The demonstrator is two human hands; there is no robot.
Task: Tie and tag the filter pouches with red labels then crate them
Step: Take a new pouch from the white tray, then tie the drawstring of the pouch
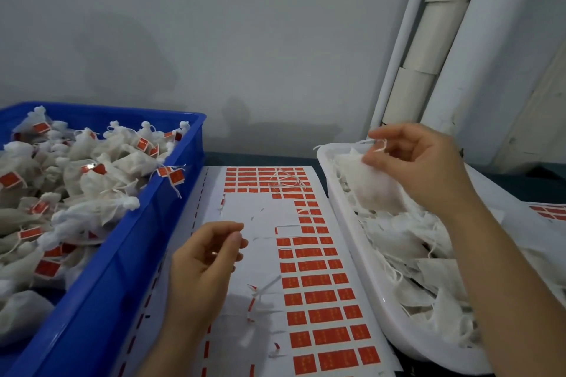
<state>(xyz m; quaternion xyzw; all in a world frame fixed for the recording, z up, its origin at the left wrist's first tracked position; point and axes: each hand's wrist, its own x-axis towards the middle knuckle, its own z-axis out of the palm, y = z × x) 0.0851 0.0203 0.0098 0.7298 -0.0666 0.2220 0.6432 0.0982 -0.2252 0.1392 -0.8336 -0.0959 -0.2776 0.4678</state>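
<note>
A worker's right hand lifts a white filter pouch over the far end of a white tray at the desk's right side. The fingers are curled round the pouch, and thumb and forefinger pinch the drawstring at its mouth. The left hand hovers over the label sheet at the desk's middle with its fingers loosely curled and thumb close to the fingertips; whether it pinches anything cannot be told. The job looks well advanced but far from over. The blue crate along the left edge is heaped with tagged pouches, each knotted and carrying a red label. The tray still holds a deep pile of loose pouches, and the one in hand appears neither tied nor tagged. Much of the sheet's near half is still covered in red labels (a bare patch shows toward its far left). String scraps litter the sheet and could snag a label being peeled. A second label sheet peeks in at the right edge, and pale pipes rise against the wall behind.
</note>
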